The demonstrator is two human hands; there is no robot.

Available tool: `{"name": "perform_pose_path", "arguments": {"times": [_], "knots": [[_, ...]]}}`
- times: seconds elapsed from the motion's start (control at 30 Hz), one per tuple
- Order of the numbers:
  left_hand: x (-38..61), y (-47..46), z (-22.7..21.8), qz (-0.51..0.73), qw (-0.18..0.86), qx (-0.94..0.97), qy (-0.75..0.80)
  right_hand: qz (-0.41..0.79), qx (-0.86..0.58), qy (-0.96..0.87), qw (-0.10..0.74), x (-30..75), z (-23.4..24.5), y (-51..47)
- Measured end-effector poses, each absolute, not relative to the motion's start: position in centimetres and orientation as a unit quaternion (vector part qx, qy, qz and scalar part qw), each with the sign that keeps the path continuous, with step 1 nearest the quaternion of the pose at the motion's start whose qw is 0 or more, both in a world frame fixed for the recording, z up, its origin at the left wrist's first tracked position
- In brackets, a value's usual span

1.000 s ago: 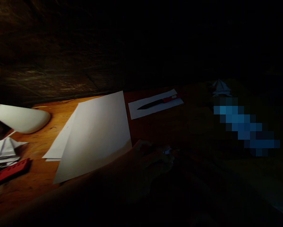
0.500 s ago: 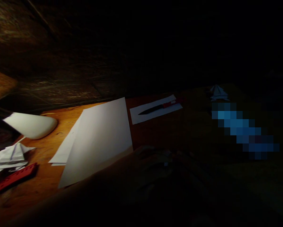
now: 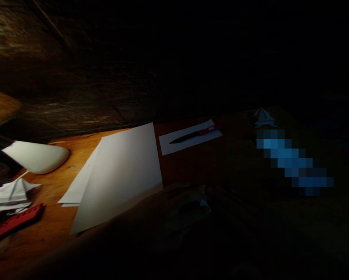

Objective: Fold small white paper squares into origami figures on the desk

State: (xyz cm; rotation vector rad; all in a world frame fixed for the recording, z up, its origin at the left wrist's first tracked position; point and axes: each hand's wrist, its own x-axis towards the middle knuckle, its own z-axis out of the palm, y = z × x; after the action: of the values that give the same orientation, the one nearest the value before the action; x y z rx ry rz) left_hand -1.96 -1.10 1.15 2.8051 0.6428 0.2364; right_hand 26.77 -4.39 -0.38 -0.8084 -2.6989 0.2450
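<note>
Deep shadow covers both hands below the middle of the view. My left hand is at the end of a dark forearm that crosses in front of the white paper sheets. Its fingers look curled, with a small pale bit showing at them; what this belongs to I cannot make out. Close by on the right, my right hand is barely visible, its fingers lost in the dark. Beyond the hands a knife with a black blade and red handle lies on a white paper strip.
At the left stand a white lamp-like thing, folded white paper and a red slotted object on the wooden table. Another folded paper piece is at the far right, beside a blurred-out blue patch. A dark wall rises behind.
The view has shifted slightly, so things appear a little lower and further left. My left hand's fingers have moved slightly around the pale bit. The knife and papers lie as before.
</note>
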Motion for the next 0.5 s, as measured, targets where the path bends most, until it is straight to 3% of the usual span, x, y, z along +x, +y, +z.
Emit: {"name": "perform_pose_path", "arguments": {"times": [0.5], "knots": [[-2.42,-0.59,0.78,0.071,0.152,0.964,0.208,0.106,-0.265,-0.947,0.149,27.06,0.00,-3.79]]}}
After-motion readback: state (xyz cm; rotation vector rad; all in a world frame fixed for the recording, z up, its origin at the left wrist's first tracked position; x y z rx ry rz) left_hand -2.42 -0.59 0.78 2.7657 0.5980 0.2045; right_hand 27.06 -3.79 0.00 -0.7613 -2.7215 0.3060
